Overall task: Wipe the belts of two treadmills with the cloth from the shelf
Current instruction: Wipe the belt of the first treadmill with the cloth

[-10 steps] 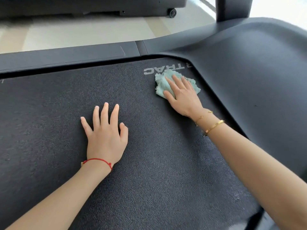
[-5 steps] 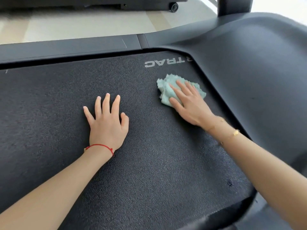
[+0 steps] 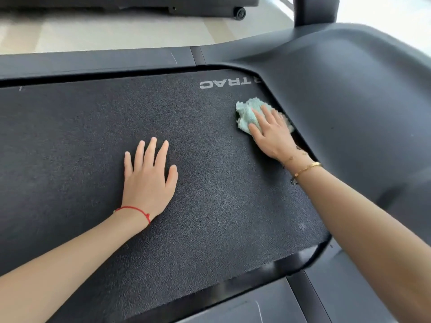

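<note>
A dark textured treadmill belt (image 3: 221, 194) fills most of the head view, with grey "TRAC" lettering near its far right corner. A crumpled pale green cloth (image 3: 247, 113) lies on the belt at its right edge, beside the motor cover. My right hand (image 3: 271, 134) presses flat on the cloth, fingers spread over it. My left hand (image 3: 149, 180) rests palm down on the bare belt in the middle, fingers apart, holding nothing. A red string is on my left wrist and gold bracelets on my right.
The treadmill's smooth dark motor cover (image 3: 349, 101) rises at the right, with an upright post (image 3: 314, 10) behind it. A side rail (image 3: 93, 61) runs along the far edge. Beyond it is pale floor and the wheeled base of another machine (image 3: 240, 12).
My right hand has slid the cloth from under the lettering toward me and rightward, up against the motor cover's edge. My left hand has stayed flat on the belt.
</note>
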Motion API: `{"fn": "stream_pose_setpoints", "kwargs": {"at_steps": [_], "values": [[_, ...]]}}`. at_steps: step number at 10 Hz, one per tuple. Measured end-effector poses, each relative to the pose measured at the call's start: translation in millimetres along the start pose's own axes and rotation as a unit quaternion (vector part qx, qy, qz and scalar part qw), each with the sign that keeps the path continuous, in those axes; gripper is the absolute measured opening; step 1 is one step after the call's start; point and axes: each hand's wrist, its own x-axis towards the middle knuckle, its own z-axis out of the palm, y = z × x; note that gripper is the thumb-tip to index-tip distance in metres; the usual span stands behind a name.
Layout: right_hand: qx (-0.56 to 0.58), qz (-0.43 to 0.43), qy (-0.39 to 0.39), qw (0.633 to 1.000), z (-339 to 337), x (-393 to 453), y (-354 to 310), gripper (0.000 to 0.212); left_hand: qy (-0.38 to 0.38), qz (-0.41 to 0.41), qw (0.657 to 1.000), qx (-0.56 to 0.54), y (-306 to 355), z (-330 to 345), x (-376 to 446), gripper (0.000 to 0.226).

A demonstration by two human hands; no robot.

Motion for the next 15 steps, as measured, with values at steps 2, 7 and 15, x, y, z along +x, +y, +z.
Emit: {"fn": "stream_pose_setpoints", "kwargs": {"at_steps": [2,7,15], "values": [[0.029,-0.130,-0.015,0.991,3.3,-113.3,-4.9,0.059,0.009,0.014,1.000,-0.004,0.5,-1.6,-16.8,0.068],[0.017,0.006,0.006,1.000,7.7,-172.1,-7.5,0.059,0.011,0.016,1.000,-0.018,0.3,-3.0,-18.8,0.065],[0.021,-0.091,-0.027,0.995,-5.5,-203.6,11.7,0.061,0.025,0.019,0.999,-0.011,0.0,1.2,-17.9,0.056]]}}
